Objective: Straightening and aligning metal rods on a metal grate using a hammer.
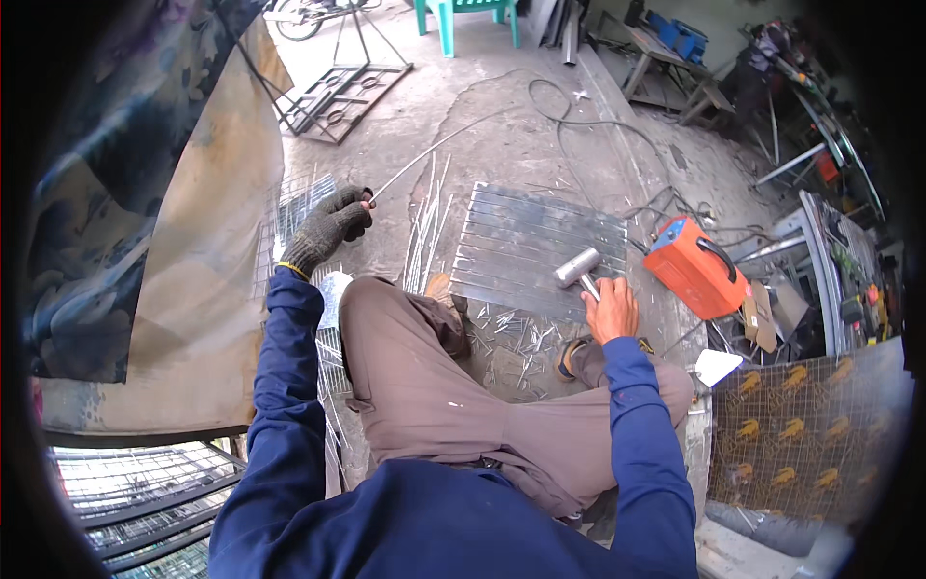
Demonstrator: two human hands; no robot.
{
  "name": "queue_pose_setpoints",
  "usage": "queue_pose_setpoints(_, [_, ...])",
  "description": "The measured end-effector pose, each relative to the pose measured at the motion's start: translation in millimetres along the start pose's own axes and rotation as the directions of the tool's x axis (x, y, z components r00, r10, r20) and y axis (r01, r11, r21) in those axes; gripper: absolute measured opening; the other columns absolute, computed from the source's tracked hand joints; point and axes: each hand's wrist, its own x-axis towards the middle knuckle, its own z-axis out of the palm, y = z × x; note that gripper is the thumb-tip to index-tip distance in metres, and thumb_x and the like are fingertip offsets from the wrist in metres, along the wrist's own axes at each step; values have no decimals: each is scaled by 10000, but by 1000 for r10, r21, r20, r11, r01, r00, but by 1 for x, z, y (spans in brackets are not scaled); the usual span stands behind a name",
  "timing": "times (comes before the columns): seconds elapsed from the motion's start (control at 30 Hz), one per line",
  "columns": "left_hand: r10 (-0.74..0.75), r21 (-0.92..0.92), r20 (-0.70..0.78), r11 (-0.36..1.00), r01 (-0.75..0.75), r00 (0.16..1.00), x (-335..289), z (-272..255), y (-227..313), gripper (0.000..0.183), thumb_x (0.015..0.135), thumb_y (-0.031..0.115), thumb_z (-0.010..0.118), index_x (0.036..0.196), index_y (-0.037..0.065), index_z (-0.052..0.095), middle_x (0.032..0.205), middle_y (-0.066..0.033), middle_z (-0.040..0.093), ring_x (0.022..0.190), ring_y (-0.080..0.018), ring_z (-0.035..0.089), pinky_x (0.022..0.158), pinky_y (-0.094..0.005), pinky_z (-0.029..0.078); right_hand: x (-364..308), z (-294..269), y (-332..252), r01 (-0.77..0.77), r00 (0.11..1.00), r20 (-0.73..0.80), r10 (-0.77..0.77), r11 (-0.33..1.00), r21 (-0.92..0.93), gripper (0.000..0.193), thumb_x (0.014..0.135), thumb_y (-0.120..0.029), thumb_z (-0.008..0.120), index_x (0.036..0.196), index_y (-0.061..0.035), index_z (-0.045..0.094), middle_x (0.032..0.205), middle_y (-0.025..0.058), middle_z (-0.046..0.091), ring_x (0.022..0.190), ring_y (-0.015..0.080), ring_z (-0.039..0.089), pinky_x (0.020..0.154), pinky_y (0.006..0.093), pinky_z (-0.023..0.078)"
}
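My left hand (331,230), in a dark knitted glove with a yellow cuff edge, is closed on a long thin metal rod (424,154) that slants up and away to the right. My bare right hand (612,310) grips a hammer (578,267) by its handle; the silver cylindrical head hangs over a flat metal plate (526,246). Thin parallel bars run across that plate on the ground. Left of it lies a bundle of loose thin rods (424,232). Short cut metal pieces (521,343) are scattered between my legs.
An orange machine (694,267) with a black handle stands right of the plate, cables (666,198) trailing behind it. Fabric sheets (193,241) hang at the left. A black metal frame (342,101) and a green plastic chair (468,12) stand farther off. Patterned sheet (801,434) lies at the right.
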Motion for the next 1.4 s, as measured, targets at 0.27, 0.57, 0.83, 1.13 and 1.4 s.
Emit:
queue_pose_setpoints(0.27, [-66, 307, 142, 951, 19, 988, 23, 77, -66, 396, 1023, 330, 627, 1293, 40, 635, 990, 6, 660, 874, -105, 589, 812, -290, 512, -62, -17, 1, -72, 984, -148, 104, 976, 205, 353, 920, -231, 692, 1223, -121, 548, 1072, 185, 587, 1018, 429, 595, 870, 510, 487])
queue_pose_setpoints(0.57, [-46, 356, 172, 934, -18, 984, 35, 90, -74, 383, 1007, 307, 661, 1264, 23, 661, 1045, -8, 692, 945, -116, 602, 904, -297, 495, -53, -46, -2, -406, 913, 138, 384, 886, 222, 391, 904, -249, 703, 1248, -110, 580, 1016, 168, 716, 960, 356, 697, 827, 445, 527])
queue_pose_setpoints(0.83, [-233, 312, 318, 941, 131, 919, 40, 78, -77, 349, 940, 344, 711, 1122, 48, 742, 991, -12, 721, 917, -119, 592, 878, -292, 473, -65, -131, -11, -313, 889, 129, 439, 377, 872, 318, 1000, -325, 656, 1088, -19, 658, 737, -3, 574, 624, 64, 527, 547, 234, 407])
queue_pose_setpoints(1.13, [-301, 440, 349, 889, 129, 887, 39, 92, -60, 425, 932, 425, 728, 1079, 27, 749, 983, -14, 698, 985, -126, 582, 977, -311, 429, -82, -214, -54, -98, 893, -118, 434, 444, 891, 339, 1037, -352, 604, 1114, -24, 638, 711, -33, 479, 537, 20, 406, 471, 193, 324])
queue_pose_setpoints(1.4, [-313, 367, 438, 918, 150, 842, 48, 95, -76, 407, 934, 409, 730, 1067, 25, 753, 963, 1, 690, 967, -112, 585, 960, -294, 434, -117, -129, -50, -446, 778, 232, 583, 254, 858, 401, 1049, -421, 563, 1113, -34, 641, 689, -41, 509, 511, 16, 428, 438, 197, 345])
